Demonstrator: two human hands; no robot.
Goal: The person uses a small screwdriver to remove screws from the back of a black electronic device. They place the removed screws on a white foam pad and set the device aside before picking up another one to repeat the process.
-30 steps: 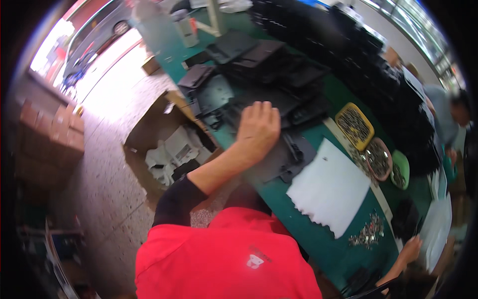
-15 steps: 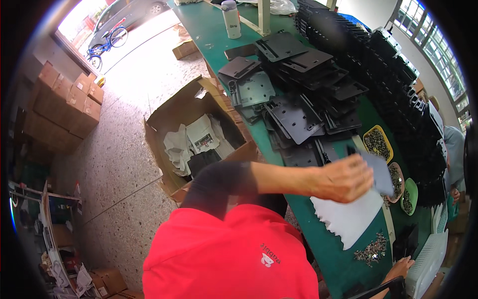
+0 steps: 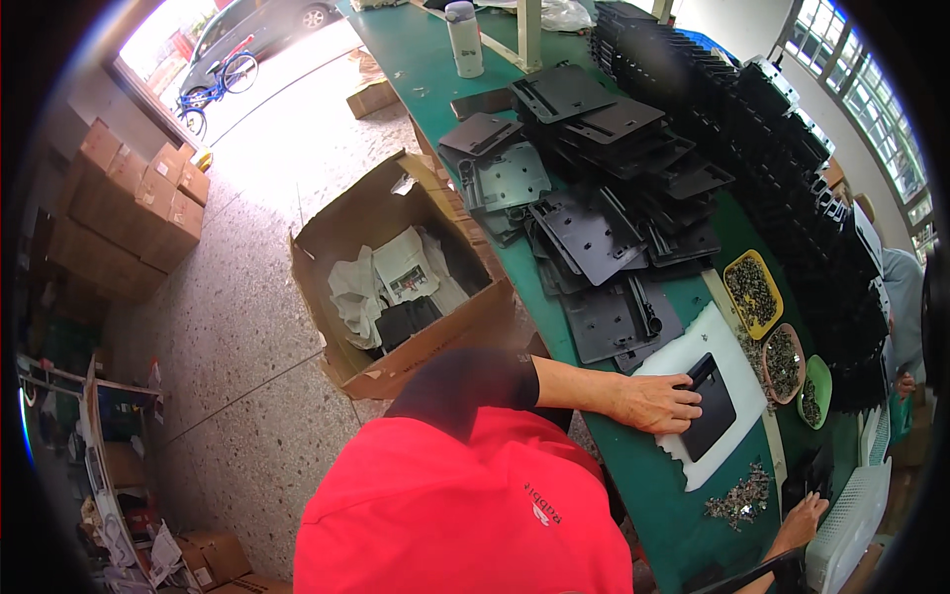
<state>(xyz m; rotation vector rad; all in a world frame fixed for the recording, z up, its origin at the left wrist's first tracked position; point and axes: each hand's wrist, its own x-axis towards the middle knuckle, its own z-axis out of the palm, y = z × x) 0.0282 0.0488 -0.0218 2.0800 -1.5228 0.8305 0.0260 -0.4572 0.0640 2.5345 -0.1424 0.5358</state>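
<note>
A black flat plate (image 3: pixel 705 421) lies on a white foam sheet (image 3: pixel 744 368) with a ragged edge, on the green table. My left hand (image 3: pixel 661 404) is closed on the plate's near-left edge, fingers over its top. Low at the right, my right hand (image 3: pixel 800 523) has its fingers around a black part (image 3: pixel 813 473), small and partly hidden beside a white perforated basket (image 3: pixel 853 520). Between the foam sheet and that hand sits a loose heap of small metal screws (image 3: pixel 740 497).
Similar black plates (image 3: pixel 589 233) are piled farther along the table. Yellow (image 3: pixel 754 332), pink (image 3: pixel 784 364) and green (image 3: pixel 814 391) trays hold small metal pieces. Black parts (image 3: pixel 752 168) line the far side. An open cardboard box (image 3: pixel 426 346) stands left of the table; a person's sleeve (image 3: pixel 902 287) shows at right.
My left hand has come down from above the table, bringing the plate onto the foam sheet. The right hand has shifted slightly beside the basket.
</note>
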